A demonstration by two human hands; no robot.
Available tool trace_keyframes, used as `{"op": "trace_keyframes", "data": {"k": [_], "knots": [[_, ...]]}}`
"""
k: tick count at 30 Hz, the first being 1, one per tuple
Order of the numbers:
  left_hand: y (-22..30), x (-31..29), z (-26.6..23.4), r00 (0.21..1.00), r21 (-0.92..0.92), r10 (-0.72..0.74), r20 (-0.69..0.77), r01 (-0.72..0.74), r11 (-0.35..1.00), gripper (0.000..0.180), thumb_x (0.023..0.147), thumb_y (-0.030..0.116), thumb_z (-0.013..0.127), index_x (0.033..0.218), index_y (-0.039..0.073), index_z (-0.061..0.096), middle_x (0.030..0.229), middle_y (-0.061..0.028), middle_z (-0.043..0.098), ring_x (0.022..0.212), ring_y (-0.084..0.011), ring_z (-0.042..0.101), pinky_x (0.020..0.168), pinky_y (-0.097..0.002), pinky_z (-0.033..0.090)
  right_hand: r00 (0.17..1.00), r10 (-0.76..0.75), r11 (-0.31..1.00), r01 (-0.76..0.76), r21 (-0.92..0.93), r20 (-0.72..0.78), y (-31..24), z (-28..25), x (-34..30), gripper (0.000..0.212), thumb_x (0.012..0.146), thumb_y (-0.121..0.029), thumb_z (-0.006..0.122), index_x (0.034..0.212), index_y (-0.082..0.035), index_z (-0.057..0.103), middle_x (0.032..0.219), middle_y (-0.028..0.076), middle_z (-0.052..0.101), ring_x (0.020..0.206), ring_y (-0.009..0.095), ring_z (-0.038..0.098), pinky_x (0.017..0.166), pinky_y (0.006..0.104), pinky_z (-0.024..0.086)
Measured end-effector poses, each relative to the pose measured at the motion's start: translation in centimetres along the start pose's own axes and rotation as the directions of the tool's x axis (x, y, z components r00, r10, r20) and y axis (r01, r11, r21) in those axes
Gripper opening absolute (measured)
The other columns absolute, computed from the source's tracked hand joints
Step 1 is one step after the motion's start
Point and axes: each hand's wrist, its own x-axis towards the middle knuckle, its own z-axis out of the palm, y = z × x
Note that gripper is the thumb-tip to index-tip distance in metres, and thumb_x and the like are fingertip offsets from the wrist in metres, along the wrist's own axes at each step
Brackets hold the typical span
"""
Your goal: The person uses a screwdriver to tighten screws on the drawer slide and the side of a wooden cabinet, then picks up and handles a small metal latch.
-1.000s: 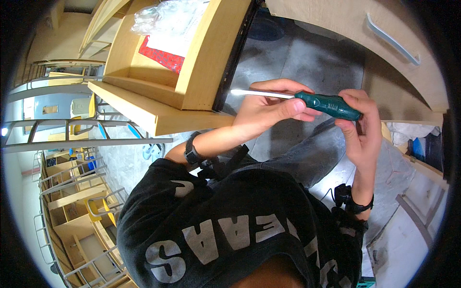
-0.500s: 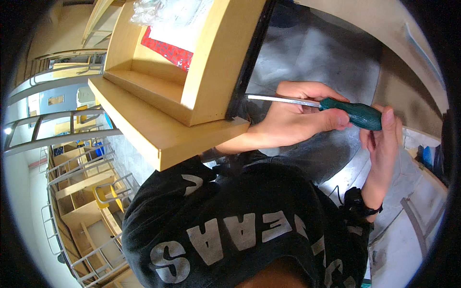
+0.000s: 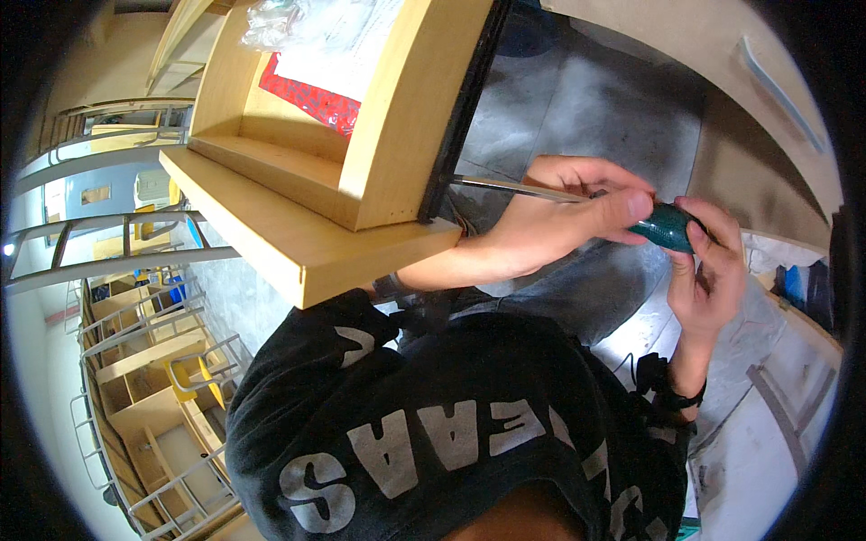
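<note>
A screwdriver (image 3: pixel 667 227) with a dark green handle lies nearly level, its metal shaft running left to the black slide rail (image 3: pixel 444 171) on the side of an open wooden drawer (image 3: pixel 388 149). Just where the tip meets the rail is too small to make out. My left hand (image 3: pixel 577 212) reaches past the drawer's front panel (image 3: pixel 298 221) and is closed around the front of the handle. At the handle's rear end, my right hand (image 3: pixel 708 279) grips it between thumb and fingers.
Inside the drawer lie a red patterned packet (image 3: pixel 311 99), white paper (image 3: pixel 329 68) and a clear plastic bag (image 3: pixel 271 22). A curved-looking wooden panel with a pale handle (image 3: pixel 780 95) stands at the right. Metal ladders (image 3: pixel 117 236) and wooden desks (image 3: pixel 153 406) fill the left.
My right fingers have shifted their hold on the handle's end, from outstretched to more bent. My left thumb has moved back along the handle. The view has shifted slightly.
</note>
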Motion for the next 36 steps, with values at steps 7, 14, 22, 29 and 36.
{"op": "trace_keyframes", "data": {"k": [7, 14, 22, 29, 36], "knots": [[1.1, -0.6, 0.9, 0.996, -0.086, -0.088, 0.01, 0.088, 0.992, 0.028, 0.089, 0.012, 0.057, 0.106, -0.011, 0.056, 0.103, -0.0215, 0.061, 0.088, -0.0279, 0.064, 0.081, -0.0373, 0.057, 0.964, 0.251, 0.948, -0.227, 0.223, -0.085, -1.3, 0.2, -0.1, 0.029, 0.088, -0.026, 0.06, 0.089, 0.002, 0.054, 0.079, 0.014, 0.061, 0.066, 0.019, 0.057, 0.058, 0.0233, 0.045], [0.8, 0.5, 1.0, 0.997, -0.123, -0.001, 0.072, 0.01, 0.992, 0.027, 0.087, 0.007, 0.06, 0.109, -0.007, 0.056, 0.109, -0.0213, 0.06, 0.1, -0.0263, 0.061, 0.087, -0.0346, 0.054, 0.618, 0.712, 0.507, -0.781, 0.365, 0.333, -1.7, -3.2, 0.3, 0.049, 0.093, -0.044, 0.048, 0.082, 0.002, 0.061, 0.051, 0.002, 0.05, 0.04, 0.006, 0.039, 0.038, 0.0208, 0.027], [-0.3, 0.5, 0.3, 1.0, -0.17, 0.003, 0.026, 0.002, 0.985, 0.029, 0.089, 0.012, 0.058, 0.112, -0.006, 0.054, 0.111, -0.0205, 0.058, 0.104, -0.027, 0.059, 0.087, -0.0392, 0.054, 0.938, 0.344, 0.922, -0.327, 0.206, -0.049, -0.8, -0.1, -0.2, 0.027, 0.077, 0.004, 0.066, 0.101, 0.003, 0.053, 0.1, 0.015, 0.06, 0.086, 0.02, 0.059, 0.076, 0.0295, 0.048], [0.9, 1.3, 0.0, 0.999, -0.167, -0.037, 0.028, 0.041, 0.985, 0.029, 0.092, 0.017, 0.053, 0.108, -0.009, 0.056, 0.109, -0.0219, 0.059, 0.1, -0.0278, 0.061, 0.085, -0.0381, 0.055, 0.989, 0.084, 0.996, -0.078, 0.049, -0.121, -0.4, 0.4, 0.5, 0.027, 0.075, 0.007, 0.061, 0.1, 0.003, 0.052, 0.105, 0.017, 0.057, 0.091, 0.026, 0.058, 0.082, 0.0311, 0.046], [1.3, 1.9, 0.1, 0.999, -0.116, -0.025, 0.025, 0.028, 0.993, 0.025, 0.09, 0.009, 0.055, 0.11, -0.006, 0.056, 0.112, -0.0228, 0.059, 0.103, -0.0278, 0.06, 0.086, -0.0368, 0.055, 0.557, 0.799, 0.478, -0.816, 0.324, 0.225, -0.3, -2.0, 1.2, 0.046, 0.094, -0.042, 0.048, 0.087, 0.001, 0.061, 0.049, 0.002, 0.049, 0.043, 0.007, 0.045, 0.043, 0.0205, 0.032]]}}
